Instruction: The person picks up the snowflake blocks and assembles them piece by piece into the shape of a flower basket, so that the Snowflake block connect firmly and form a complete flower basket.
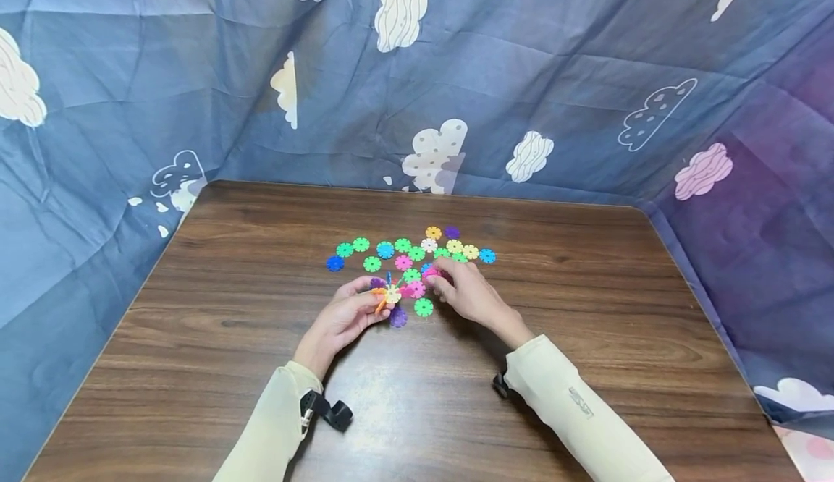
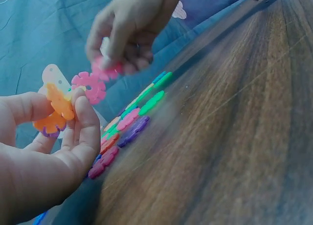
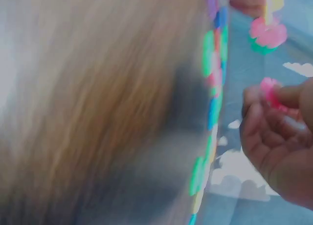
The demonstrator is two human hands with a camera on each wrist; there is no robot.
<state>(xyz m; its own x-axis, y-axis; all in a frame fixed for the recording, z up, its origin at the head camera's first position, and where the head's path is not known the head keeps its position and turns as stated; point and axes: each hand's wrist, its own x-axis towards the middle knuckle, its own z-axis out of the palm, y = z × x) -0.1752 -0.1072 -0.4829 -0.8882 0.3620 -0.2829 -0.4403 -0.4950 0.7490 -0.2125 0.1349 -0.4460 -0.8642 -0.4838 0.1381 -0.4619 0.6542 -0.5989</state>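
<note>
Joined flower-shaped discs, with a pale yellow disc (image 1: 392,294) facing up and orange, pink, blue and purple ones around it, are gripped by the left hand (image 1: 339,320). In the left wrist view its thumb and fingers pinch an orange disc (image 2: 60,101), and a pink disc (image 2: 89,87) stands out on the far side. The right hand (image 1: 472,295) pinches a separate pink disc (image 3: 272,92) between thumb and fingertips, to the right of the joined discs and apart from them in the right wrist view.
Loose discs lie spread on the brown table (image 1: 260,250) beyond the hands, among them a dark blue disc (image 1: 335,263), a light blue disc (image 1: 487,255) and a green disc (image 1: 423,307) nearer the person. A patterned blue cloth (image 1: 352,106) hangs behind the table.
</note>
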